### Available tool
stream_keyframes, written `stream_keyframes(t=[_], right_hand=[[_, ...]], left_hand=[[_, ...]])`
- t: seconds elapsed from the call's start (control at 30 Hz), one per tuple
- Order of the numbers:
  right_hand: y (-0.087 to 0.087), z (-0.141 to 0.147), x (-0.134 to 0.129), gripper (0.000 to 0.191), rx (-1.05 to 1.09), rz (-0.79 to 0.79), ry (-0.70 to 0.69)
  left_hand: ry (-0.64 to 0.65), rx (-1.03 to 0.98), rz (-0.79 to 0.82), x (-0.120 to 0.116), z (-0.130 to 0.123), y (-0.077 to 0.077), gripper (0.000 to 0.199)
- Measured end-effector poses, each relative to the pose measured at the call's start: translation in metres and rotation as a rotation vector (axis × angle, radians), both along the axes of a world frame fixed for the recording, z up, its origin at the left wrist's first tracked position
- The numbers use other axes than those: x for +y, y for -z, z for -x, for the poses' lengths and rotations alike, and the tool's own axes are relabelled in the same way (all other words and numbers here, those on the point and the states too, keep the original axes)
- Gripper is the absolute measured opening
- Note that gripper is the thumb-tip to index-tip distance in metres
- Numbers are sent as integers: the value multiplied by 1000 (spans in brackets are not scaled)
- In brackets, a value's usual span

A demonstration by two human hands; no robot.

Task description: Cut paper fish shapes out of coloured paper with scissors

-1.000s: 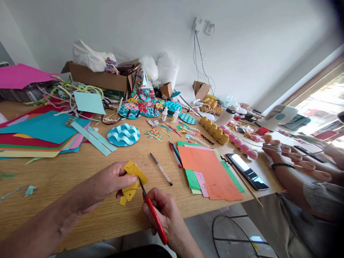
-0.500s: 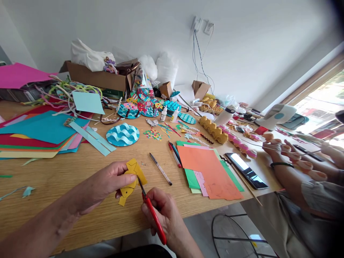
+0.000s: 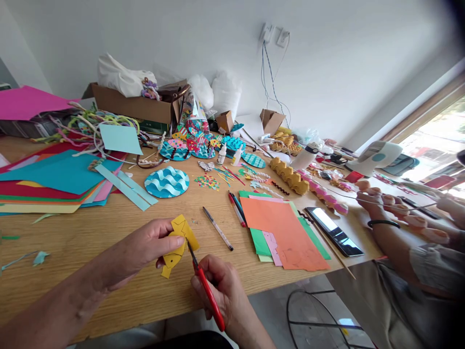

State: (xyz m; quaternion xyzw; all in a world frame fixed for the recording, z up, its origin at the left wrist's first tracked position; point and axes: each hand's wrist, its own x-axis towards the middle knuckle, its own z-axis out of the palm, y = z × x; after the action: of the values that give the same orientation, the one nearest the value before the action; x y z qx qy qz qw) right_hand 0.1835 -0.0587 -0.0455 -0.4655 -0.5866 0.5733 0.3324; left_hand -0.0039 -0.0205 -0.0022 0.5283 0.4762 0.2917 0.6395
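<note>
Between the thumb and fingers of my left hand [image 3: 160, 244] is a piece of yellow paper [image 3: 177, 248] with a fish drawn on it in dark lines. Part of its outline has been cut, and a strip hangs off on the right. My right hand [image 3: 218, 286] grips red-handled scissors [image 3: 209, 293], whose blades reach the paper's right edge beside the fish outline. How far the blades are apart is hard to make out. A pen [image 3: 217, 228] lies on the table just beyond my hands.
Orange paper [image 3: 281, 232] lies on green and pink sheets, with a phone [image 3: 334, 231] to the right. A blue wavy oval [image 3: 166, 182] and a stack of coloured paper [image 3: 54, 174] are on the left. At the right, a co-worker's hands [image 3: 374, 203] hold an egg-carton strip.
Hands, yellow paper and scissors look almost the same. The view has shifted very slightly, and the co-worker's hands at the right have moved a little.
</note>
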Motion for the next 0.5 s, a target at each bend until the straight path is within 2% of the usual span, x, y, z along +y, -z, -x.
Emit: stream_keyframes(t=[0.5], right_hand=[[-8,-1,0,36,12,7,-26]], left_hand=[[13,-27,-14,0,-2,-2,16]])
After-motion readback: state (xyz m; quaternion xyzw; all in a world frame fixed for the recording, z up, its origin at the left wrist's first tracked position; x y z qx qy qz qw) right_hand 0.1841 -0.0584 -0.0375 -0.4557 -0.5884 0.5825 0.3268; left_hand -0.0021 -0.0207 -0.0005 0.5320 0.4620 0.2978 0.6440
